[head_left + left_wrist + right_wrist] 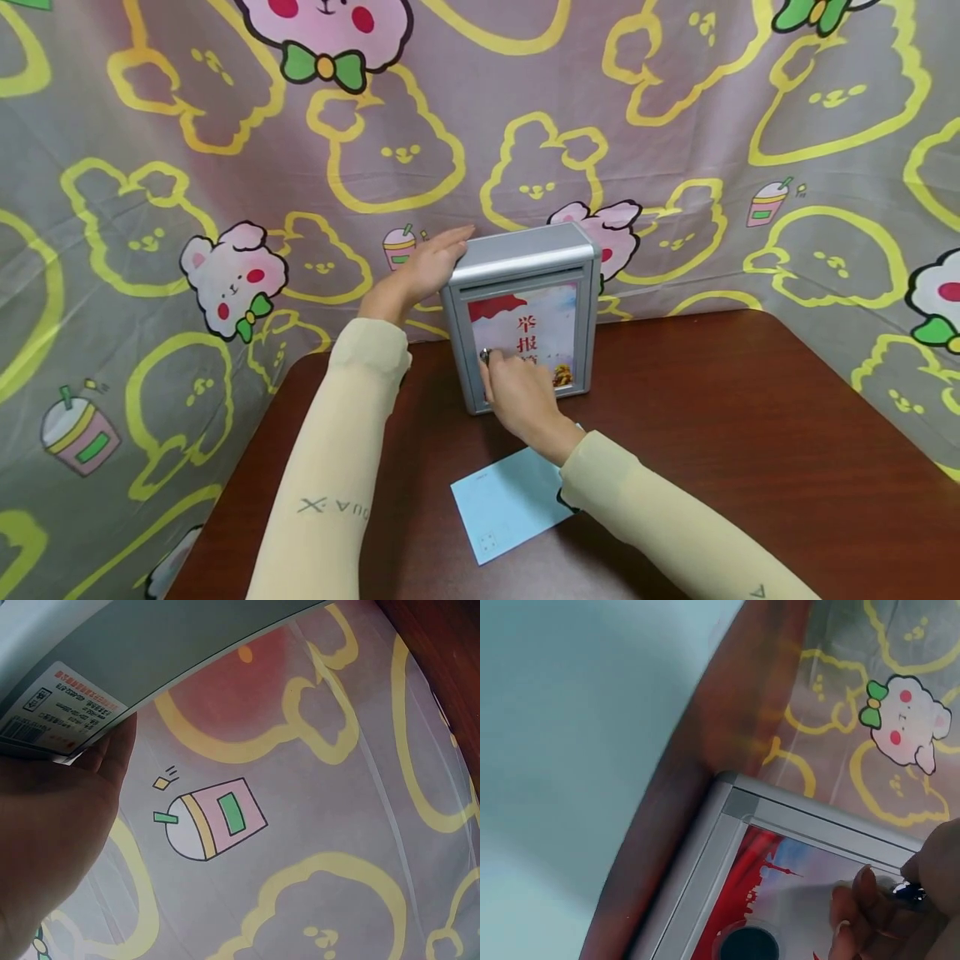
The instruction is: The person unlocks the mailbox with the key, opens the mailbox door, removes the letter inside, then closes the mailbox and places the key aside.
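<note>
A silver-grey metal suggestion box [517,250] with red characters on its front panel stands upright on the table. My left hand [435,262] lies with extended fingers against the box's upper left side. In the left wrist view that hand [56,840] is beside a white label [60,709] on the box. With curled fingers, my right hand [521,396] pinches a small shiny metal key [909,892] at the lock on the left of the front panel. The fingers cover much of the key. Below the right wrist lies a light blue envelope [510,504], partly hidden by the sleeve.
A dark reddish-brown wooden table [735,433] carries the box and the envelope. Close behind the box hangs a cartoon-printed cloth [450,108], which also runs along both sides. A dark round part [748,943] shows on the box's front.
</note>
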A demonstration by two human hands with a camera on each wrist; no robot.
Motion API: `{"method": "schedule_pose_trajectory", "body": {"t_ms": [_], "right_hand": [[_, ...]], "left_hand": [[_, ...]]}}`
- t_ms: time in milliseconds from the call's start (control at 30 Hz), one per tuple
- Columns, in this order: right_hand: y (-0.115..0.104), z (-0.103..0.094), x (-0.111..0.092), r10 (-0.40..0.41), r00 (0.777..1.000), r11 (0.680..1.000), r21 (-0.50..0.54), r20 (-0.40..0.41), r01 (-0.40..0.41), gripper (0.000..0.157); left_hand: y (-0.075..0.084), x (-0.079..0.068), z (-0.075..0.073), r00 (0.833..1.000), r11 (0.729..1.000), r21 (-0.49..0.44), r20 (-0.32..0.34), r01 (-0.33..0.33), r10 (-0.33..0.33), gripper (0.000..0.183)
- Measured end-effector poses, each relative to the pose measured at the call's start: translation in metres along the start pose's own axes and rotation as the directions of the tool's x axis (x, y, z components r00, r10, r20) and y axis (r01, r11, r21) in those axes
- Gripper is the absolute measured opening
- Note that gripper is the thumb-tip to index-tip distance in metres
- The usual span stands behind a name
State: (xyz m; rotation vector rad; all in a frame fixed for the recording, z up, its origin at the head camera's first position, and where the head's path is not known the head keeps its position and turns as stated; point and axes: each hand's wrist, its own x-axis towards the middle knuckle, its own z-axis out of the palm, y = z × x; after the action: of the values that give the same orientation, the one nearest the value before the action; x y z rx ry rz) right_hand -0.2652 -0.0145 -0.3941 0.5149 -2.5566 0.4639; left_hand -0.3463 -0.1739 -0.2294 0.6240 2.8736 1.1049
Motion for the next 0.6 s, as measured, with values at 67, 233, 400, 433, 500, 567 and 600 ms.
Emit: {"method": "schedule_pose_trajectory", "body": {"t_ms": [67,233,400,433,500,567,600], "right_hand": [[-0.0003,0.0009,-0.0015,-0.027,1.0,0.999,-0.033,0.003,0.027,0.034],[0.0004,0.0035,-0.0026,-0.1,0.993,0.981,-0.174,-0.059,0.088,0.024],[-0.0002,0.0029,-0.0037,-0.226,0.962,0.913,-0.377,-0.151,0.156,0.005],[-0.0006,0.0024,-0.0041,-0.254,0.953,0.893,-0.417,-0.162,0.168,0.005],[-0.0014,0.0015,-0.0044,-0.304,0.937,0.85,-0.494,-0.175,0.183,0.007],[-0.0027,0.0003,-0.004,-0.337,0.926,0.8,-0.571,-0.171,0.186,0.007],[-0.0039,-0.0005,-0.0036,-0.351,0.923,0.771,-0.608,-0.157,0.19,0.009]], "left_hand": [[-0.0002,-0.0002,-0.0003,1.0,1.0,0.0,0.0,0.006,-0.006,0.053],[-0.0001,0.0005,-0.0001,1.0,1.0,-0.002,0.001,0.001,-0.001,0.053],[-0.0007,-0.0005,-0.0006,1.0,1.0,0.013,0.0,0.005,-0.005,0.053],[-0.0006,-0.001,-0.0007,1.0,1.0,0.012,0.001,0.01,-0.01,0.053],[-0.0001,-0.0018,-0.0008,1.0,1.0,0.014,-0.001,0.01,-0.01,0.053],[0.0003,-0.0013,-0.0006,1.0,1.0,0.013,0.004,0.006,-0.006,0.053],[0.0005,-0.0009,-0.0004,1.0,1.0,0.014,0.006,0.004,-0.004,0.053]]}}
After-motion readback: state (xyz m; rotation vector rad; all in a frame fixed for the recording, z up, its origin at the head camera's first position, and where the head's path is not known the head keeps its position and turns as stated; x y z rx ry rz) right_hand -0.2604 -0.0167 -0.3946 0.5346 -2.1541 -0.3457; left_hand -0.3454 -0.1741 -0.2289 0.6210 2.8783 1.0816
